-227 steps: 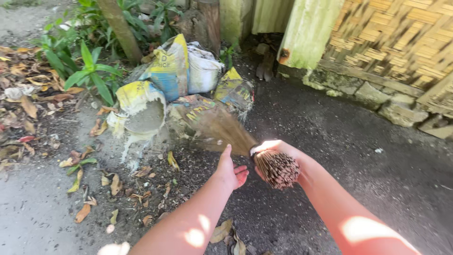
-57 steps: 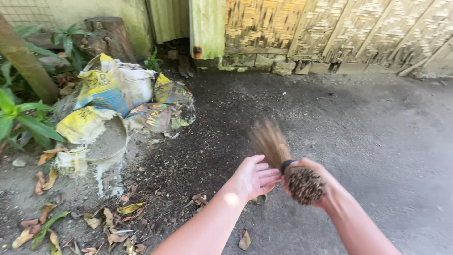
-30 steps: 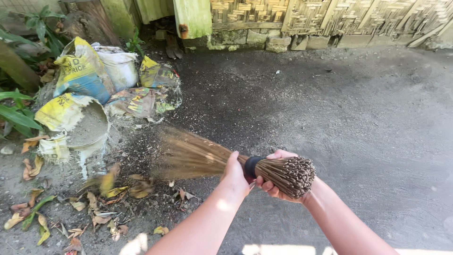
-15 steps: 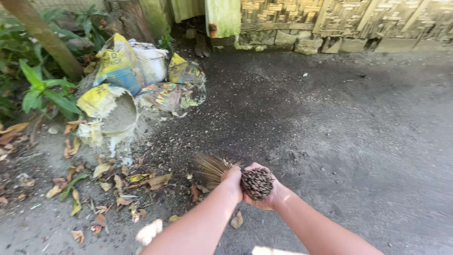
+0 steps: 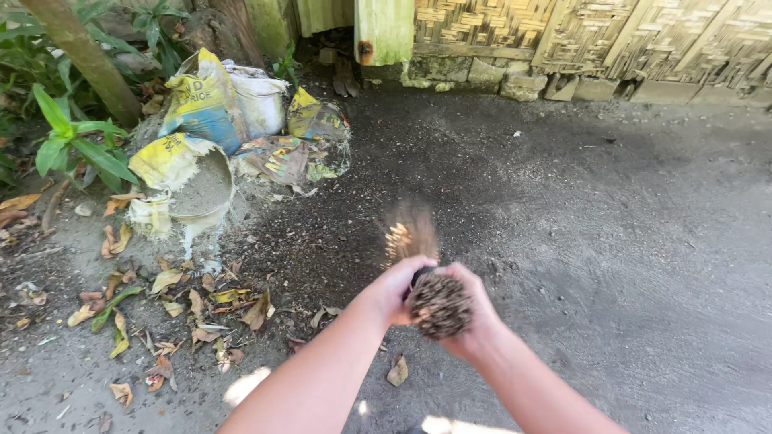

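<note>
I hold a stick broom (image 5: 438, 304) made of bundled thin brown ribs, its cut butt end facing the camera. My right hand (image 5: 474, 317) is wrapped around the bundle near that end. My left hand (image 5: 396, 285) grips it just ahead, by the black binding. The bristle end (image 5: 408, 233) is blurred and points away over the dark ground. Dry leaves (image 5: 193, 305) lie scattered on the dirt to the left of my hands.
Torn yellow, blue and white sacks (image 5: 205, 112), one spilling grey sand (image 5: 197, 189), are piled at upper left beside green plants (image 5: 72, 145) and a trunk (image 5: 80, 60). A woven bamboo wall (image 5: 595, 36) on stones runs along the top. Grey packed ground (image 5: 627, 257) spreads right.
The broom swung left through the leaves a second ago, then came back; now its bristles point away, ahead of my hands. Leaves have gathered further left.
</note>
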